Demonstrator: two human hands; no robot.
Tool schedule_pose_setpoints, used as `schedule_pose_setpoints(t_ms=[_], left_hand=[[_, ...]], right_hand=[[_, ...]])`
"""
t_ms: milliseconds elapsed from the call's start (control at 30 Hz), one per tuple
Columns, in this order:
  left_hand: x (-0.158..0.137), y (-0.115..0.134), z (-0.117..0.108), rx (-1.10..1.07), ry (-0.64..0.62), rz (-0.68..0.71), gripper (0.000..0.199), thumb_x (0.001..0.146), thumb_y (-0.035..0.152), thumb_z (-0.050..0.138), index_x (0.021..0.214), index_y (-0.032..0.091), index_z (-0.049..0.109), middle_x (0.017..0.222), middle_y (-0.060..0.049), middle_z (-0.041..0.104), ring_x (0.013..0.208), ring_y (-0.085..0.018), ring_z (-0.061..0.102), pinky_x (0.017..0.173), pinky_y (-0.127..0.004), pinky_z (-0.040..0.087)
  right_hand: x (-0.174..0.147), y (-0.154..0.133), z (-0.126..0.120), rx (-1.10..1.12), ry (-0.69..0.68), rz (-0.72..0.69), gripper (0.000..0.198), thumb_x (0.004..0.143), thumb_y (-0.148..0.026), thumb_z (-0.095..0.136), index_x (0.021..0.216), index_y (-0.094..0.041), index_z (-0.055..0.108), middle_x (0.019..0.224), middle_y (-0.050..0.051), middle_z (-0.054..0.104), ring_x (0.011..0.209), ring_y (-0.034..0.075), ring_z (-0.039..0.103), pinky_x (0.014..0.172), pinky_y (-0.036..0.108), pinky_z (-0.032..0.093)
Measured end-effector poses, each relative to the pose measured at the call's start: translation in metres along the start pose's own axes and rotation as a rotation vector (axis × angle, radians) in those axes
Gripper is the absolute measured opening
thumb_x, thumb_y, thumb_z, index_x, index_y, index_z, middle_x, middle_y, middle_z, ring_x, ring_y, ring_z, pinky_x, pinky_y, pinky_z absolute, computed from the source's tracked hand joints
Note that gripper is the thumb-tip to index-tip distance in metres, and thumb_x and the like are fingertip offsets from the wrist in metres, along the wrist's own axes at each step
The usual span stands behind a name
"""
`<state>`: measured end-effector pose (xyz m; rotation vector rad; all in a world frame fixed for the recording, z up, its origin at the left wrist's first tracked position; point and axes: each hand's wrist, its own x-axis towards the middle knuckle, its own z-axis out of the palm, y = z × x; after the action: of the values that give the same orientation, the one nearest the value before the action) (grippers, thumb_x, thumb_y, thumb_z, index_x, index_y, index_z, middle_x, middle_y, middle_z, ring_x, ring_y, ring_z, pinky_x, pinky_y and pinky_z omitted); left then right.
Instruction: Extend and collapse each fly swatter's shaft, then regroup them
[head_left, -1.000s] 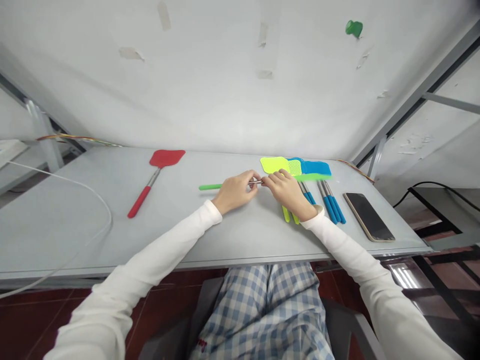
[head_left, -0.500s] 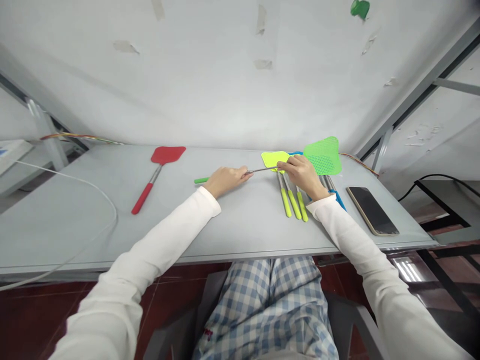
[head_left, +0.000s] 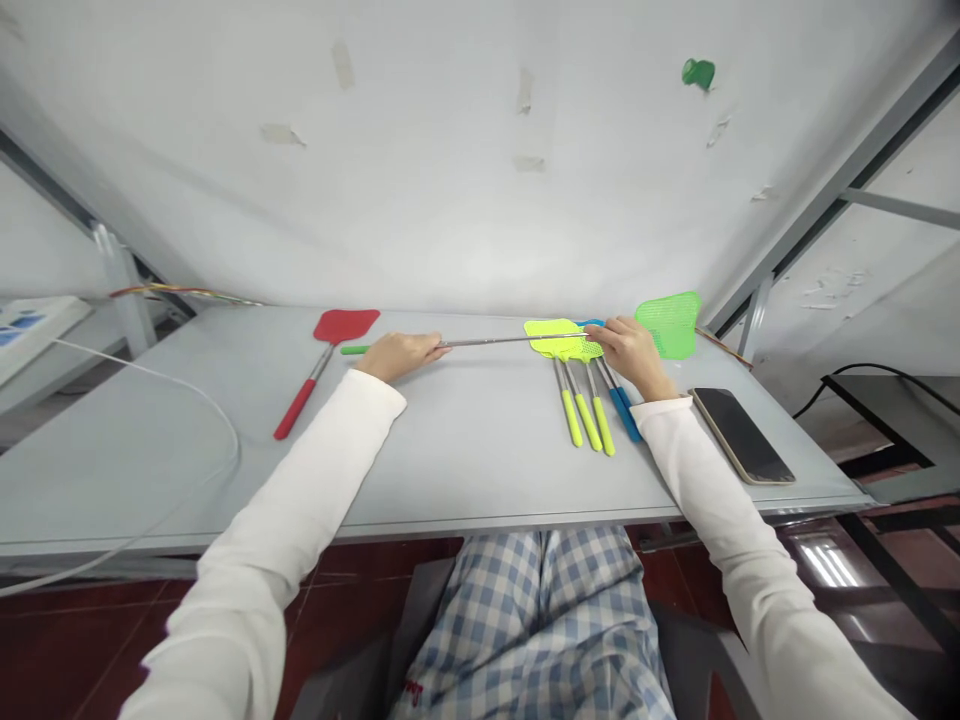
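Between my hands stretches a green fly swatter point(head_left: 670, 326) with a long thin metal shaft, held level above the table. My left hand point(head_left: 401, 356) is closed round its handle side, and the green handle end pokes out to the left. My right hand point(head_left: 626, 352) grips the shaft close to the perforated green head. Under and beside the right hand lie several yellow fly swatters point(head_left: 577, 405) with their handles toward me, and blue fly swatters point(head_left: 624, 415) partly hidden by that hand. A red fly swatter point(head_left: 296, 405) lies on the left, apart from my hands.
A phone point(head_left: 741, 434) lies on the grey table point(head_left: 480, 460) at the right. A white cable point(head_left: 172, 378) curves over the left side. Behind the table rises a white wall point(head_left: 450, 230), with metal frame posts at both sides.
My hands have moved apart, left hand leftward and right hand slightly rightward. The swatter's metal shaft between them has drawn out much longer. The view has tilted up a little.
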<state>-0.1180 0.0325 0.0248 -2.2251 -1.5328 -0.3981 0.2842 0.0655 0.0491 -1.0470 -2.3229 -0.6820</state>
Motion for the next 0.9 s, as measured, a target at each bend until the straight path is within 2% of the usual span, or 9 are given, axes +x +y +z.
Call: schedule_pose_setpoints(t_ms=[67,167,300,433,567,700,800,900], left_hand=[[0.001,0.008,0.001,0.017,-0.002,-0.023,0.055,0.093,0.060,0.026,0.066,0.020,0.053,0.052,-0.003,0.055,0.045,-0.013,0.046,0.047,-0.026,0.016],[0.003,0.039,0.001,0.045,0.007,-0.030,0.055,0.093,0.059,0.025,0.073,0.020,0.059,0.058,-0.006,0.061,0.050,-0.015,0.053,0.048,-0.026,0.020],[0.004,0.085,0.001,0.018,0.010,0.052,0.054,0.095,0.056,0.026,0.082,0.018,0.063,0.066,-0.008,0.067,0.055,-0.016,0.059,0.048,-0.026,0.023],[0.007,0.101,0.000,-0.027,0.006,0.069,0.058,0.094,0.059,0.025,0.077,0.018,0.063,0.061,-0.008,0.065,0.050,-0.015,0.056,0.048,-0.026,0.022],[0.016,0.088,-0.002,-0.039,0.070,0.053,0.064,0.091,0.066,0.021,0.070,0.018,0.059,0.054,-0.007,0.060,0.048,-0.016,0.054,0.047,-0.026,0.020],[0.013,0.057,0.000,0.008,0.143,0.046,0.063,0.090,0.066,0.022,0.065,0.019,0.055,0.050,-0.005,0.054,0.046,-0.015,0.050,0.045,-0.028,0.016],[0.003,0.030,0.006,0.066,0.195,0.035,0.060,0.091,0.065,0.026,0.061,0.020,0.051,0.046,-0.003,0.048,0.044,-0.013,0.046,0.045,-0.028,0.014],[-0.003,0.015,0.011,0.057,0.222,0.043,0.056,0.090,0.063,0.032,0.059,0.020,0.048,0.045,-0.001,0.045,0.042,-0.012,0.043,0.045,-0.027,0.014]], right_hand=[[0.002,-0.012,0.000,-0.012,-0.038,0.009,0.032,0.098,-0.028,0.035,0.100,-0.018,0.065,0.080,0.007,0.061,0.075,0.020,0.049,0.070,0.033,0.031],[0.007,-0.042,-0.004,0.022,-0.118,-0.036,0.034,0.100,-0.032,0.032,0.096,-0.015,0.061,0.087,0.009,0.063,0.080,0.020,0.053,0.073,0.031,0.031],[0.007,-0.078,-0.008,0.062,-0.257,-0.051,0.043,0.102,-0.039,0.023,0.089,-0.016,0.058,0.082,0.008,0.065,0.072,0.017,0.056,0.061,0.029,0.026],[0.006,-0.086,-0.006,-0.009,-0.339,0.051,0.054,0.100,-0.049,0.019,0.084,-0.017,0.059,0.070,0.006,0.066,0.057,0.015,0.054,0.054,0.029,0.015],[0.012,-0.074,0.003,-0.078,-0.304,0.116,0.061,0.100,-0.051,0.015,0.077,-0.018,0.061,0.062,0.006,0.066,0.049,0.012,0.049,0.054,0.028,0.013],[0.011,-0.048,0.004,-0.112,-0.225,0.151,0.060,0.100,-0.046,0.017,0.070,-0.016,0.060,0.060,0.007,0.064,0.048,0.011,0.047,0.054,0.028,0.014],[0.004,-0.029,0.001,-0.142,-0.246,0.217,0.059,0.098,-0.046,0.020,0.068,-0.016,0.062,0.060,0.007,0.064,0.048,0.011,0.046,0.054,0.028,0.014],[-0.001,-0.022,0.000,-0.144,-0.271,0.231,0.059,0.098,-0.046,0.021,0.071,-0.017,0.064,0.063,0.007,0.066,0.049,0.011,0.046,0.054,0.028,0.014]])
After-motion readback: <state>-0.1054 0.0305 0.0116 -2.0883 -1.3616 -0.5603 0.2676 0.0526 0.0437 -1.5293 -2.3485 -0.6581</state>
